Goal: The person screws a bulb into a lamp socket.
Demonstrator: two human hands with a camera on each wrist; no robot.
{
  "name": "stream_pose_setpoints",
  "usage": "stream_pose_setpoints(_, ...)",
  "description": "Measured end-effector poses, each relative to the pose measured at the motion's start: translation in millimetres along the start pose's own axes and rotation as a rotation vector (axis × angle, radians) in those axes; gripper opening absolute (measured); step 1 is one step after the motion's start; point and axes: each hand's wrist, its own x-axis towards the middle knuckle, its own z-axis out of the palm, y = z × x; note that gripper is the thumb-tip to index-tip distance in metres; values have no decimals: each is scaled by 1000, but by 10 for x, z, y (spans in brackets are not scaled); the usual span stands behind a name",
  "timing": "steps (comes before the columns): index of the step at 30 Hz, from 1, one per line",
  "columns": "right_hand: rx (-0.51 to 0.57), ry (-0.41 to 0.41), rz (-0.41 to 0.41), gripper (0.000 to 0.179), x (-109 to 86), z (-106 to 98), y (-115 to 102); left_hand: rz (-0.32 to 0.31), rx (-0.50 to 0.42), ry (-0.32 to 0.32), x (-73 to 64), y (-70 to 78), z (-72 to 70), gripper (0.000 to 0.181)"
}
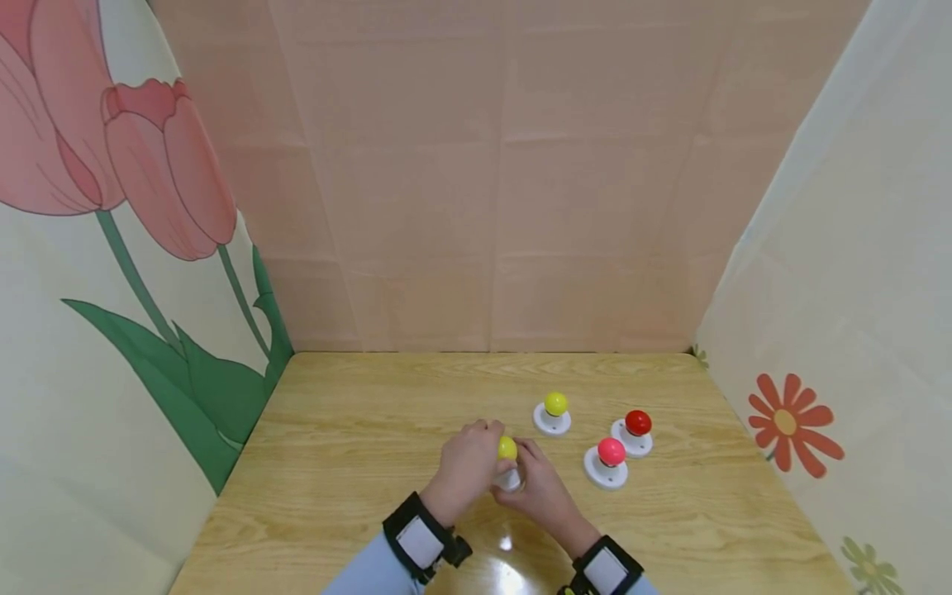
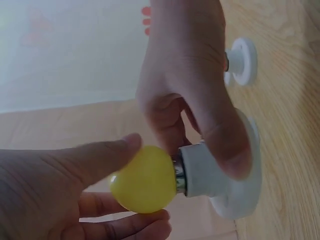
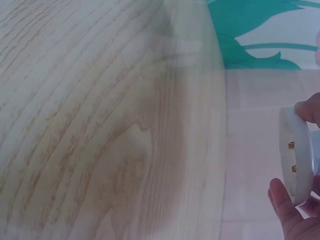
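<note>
Near the middle of the table, my left hand (image 1: pixel 466 463) pinches a round yellow light bulb (image 2: pixel 142 180) between thumb and fingers. My right hand (image 1: pixel 541 487) grips the white lamp holder (image 2: pixel 205 172) below that bulb. Bulb and holder meet in line, and part of the bulb's metal screw base (image 2: pixel 179 175) shows between them. In the right wrist view, the holder's hollow underside (image 3: pixel 290 165) faces out with brass-coloured contacts, held up off the table. How far the screw base sits inside the holder is hidden.
To the right on the wooden table (image 1: pixel 357 413) stand a yellow bulb (image 1: pixel 555 403), a red bulb (image 1: pixel 638 422) and a pink bulb (image 1: pixel 611 451), each upright in a white round holder. Flower-print cloths hang at both sides, and a plain pinkish cloth (image 1: pixel 491 182) hangs behind.
</note>
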Motion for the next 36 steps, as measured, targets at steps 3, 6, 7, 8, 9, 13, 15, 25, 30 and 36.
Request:
stream_pose_setpoints(3, 7, 17, -23, 67, 6, -6, 3, -7, -23, 51, 0, -6, 17, 64)
stream_pose_setpoints(6, 8, 22, -31, 61, 13, -8, 5, -26, -28, 89, -1, -3, 26, 76)
stream_pose_setpoints(7, 11, 22, -30, 61, 13, -9, 5, -35, -23, 91, 0, 0, 28, 77)
stream_pose_setpoints(8, 10, 21, -26, 61, 14, -8, 6, -45, -24, 87, 1, 5, 26, 75)
stream_pose_setpoints(9, 6, 20, -26, 61, 14, -6, 7, -57, -24, 79, 3, 9, 24, 73)
stream_pose_setpoints(13, 5, 13, -26, 66, 14, -4, 6, -83, -16, 35, 10, 25, 13, 61)
stream_pose_setpoints(15, 5, 12, -25, 66, 16, -3, 3, -83, -4, 22, 11, 29, 6, 58)
stream_pose_setpoints(25, 8, -9, 17, 67, 30, -20, -31, -26, 15, 18, 20, 11, 6, 54)
stream_pose_setpoints(30, 6, -9, 23, 67, 26, -14, -21, 9, 15, 20, 19, 3, 15, 54)
stream_pose_setpoints(36, 1, 1, 13, 67, 20, -4, 0, 24, -15, 8, 13, 3, 8, 53)
